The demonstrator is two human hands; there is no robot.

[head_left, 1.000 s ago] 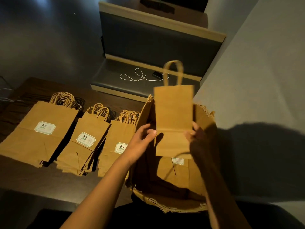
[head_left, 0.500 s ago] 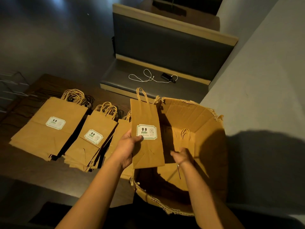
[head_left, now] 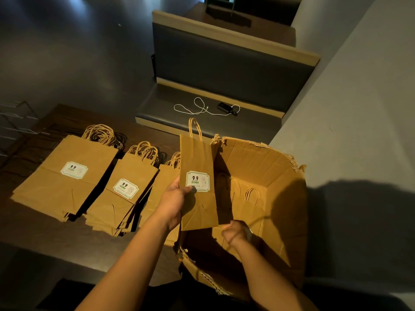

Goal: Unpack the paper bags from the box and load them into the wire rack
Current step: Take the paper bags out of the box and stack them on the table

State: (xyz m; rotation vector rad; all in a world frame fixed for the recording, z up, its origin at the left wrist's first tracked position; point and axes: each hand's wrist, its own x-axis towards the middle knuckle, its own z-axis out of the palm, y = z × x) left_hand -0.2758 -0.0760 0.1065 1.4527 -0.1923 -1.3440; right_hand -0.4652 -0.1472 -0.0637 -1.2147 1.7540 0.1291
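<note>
Currently the left hand grips a labelled paper bag upright over the box edge; the right hand looks loosely curled, holding nothing. Best lay it squarely onto the nearest counter stack.

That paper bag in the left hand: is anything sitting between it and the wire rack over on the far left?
Yes. The paper bag, held up by the left hand, is at the box. The stacks of bags lie on the table between it and the wire rack, so it would probably need carrying over them.
</note>
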